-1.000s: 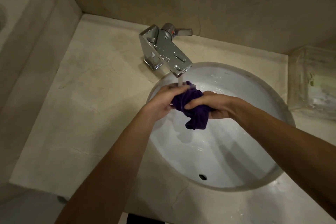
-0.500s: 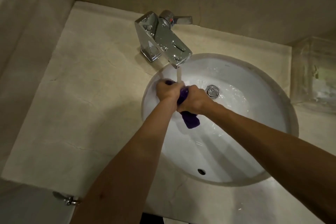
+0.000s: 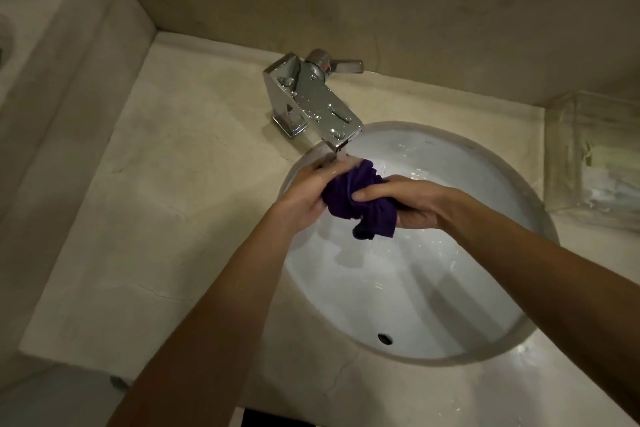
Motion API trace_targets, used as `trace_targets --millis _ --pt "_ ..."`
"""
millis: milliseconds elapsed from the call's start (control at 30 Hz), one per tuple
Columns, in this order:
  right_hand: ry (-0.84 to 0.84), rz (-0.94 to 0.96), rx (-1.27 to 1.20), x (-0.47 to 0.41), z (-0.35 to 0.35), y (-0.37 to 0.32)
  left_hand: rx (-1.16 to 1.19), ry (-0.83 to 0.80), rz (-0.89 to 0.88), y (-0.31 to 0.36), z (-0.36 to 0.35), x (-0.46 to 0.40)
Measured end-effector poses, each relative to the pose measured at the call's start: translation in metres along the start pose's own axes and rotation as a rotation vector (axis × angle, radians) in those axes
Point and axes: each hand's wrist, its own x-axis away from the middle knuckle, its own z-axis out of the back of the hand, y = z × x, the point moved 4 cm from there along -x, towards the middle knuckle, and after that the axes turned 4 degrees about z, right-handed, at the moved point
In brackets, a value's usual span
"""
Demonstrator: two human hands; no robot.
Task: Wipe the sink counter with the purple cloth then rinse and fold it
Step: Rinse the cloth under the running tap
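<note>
The beige stone sink counter (image 3: 166,218) fills most of the frame, running from the upper left corner down to the bottom edge and wrapping round the basin, with a tiled wall (image 3: 346,10) of the same dull colour rising behind it along the top. Set into the counter at centre right is the round white sink (image 3: 433,305), wet and glistening, with a small dark overflow hole (image 3: 384,338) near its lower rim. At the right edge of the frame a clear glass box (image 3: 595,159) sits on the counter, just beside the sink's rim (its contents are too blurred to make out). Above the basin's upper left rim stands the square chrome faucet (image 3: 311,104), beaded with droplets, its spout reaching out over the water and its lever handle (image 3: 343,65) pointing to the right. Both forearms come up from the bottom of the frame and meet right under the spout. The left hand (image 3: 304,194) is closed round the left side of the purple cloth (image 3: 360,201), fingers wrapped tight on it; the right hand (image 3: 405,199) clamps the other side, thumb across the top. The cloth is bunched into a dark wad between them, over the upper part of the basin, with a loose corner hanging down below the hands.
</note>
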Motion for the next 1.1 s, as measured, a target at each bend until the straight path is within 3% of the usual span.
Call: trace_targets --millis 67,133,233,333,433,533,667,800,867,967,1100 --pt "-0.065 -0.028 -0.034 -0.003 -0.003 0.003 -0.031 0.041 0.023 -0.011 0.004 -0.005" --pt "-0.020 -0.051 0.081 -0.011 -0.006 0.009 0.041 0.102 0.061 -0.020 0.001 -0.011" --pt "0.210 -0.044 0.368 -0.030 -0.002 0.017 -0.003 0.324 0.066 -0.031 -0.001 -0.023" --pt "0.402 -0.025 0.836 -0.043 -0.001 0.019 -0.052 0.468 0.090 -0.045 -0.001 -0.032" --pt "0.454 0.029 0.996 -0.045 -0.004 0.023 -0.055 0.533 0.079 -0.053 0.000 -0.036" --pt "0.348 0.047 0.781 -0.042 0.006 0.029 -0.125 0.450 0.064 -0.048 -0.004 -0.032" --pt "0.075 -0.009 0.293 -0.016 0.009 0.021 -0.013 0.059 0.064 -0.029 0.000 -0.019" --pt "-0.010 -0.047 0.277 0.003 0.005 0.005 -0.003 -0.123 0.055 -0.017 0.002 -0.008" --pt "0.032 -0.038 0.361 0.000 0.002 0.004 0.085 -0.030 0.016 -0.014 -0.005 -0.008" --pt "0.188 0.006 0.505 -0.017 0.003 0.009 0.022 0.213 -0.015 -0.020 -0.010 -0.016" --pt "0.397 0.074 0.967 -0.034 0.000 0.021 -0.067 0.425 -0.004 -0.045 -0.007 -0.028"
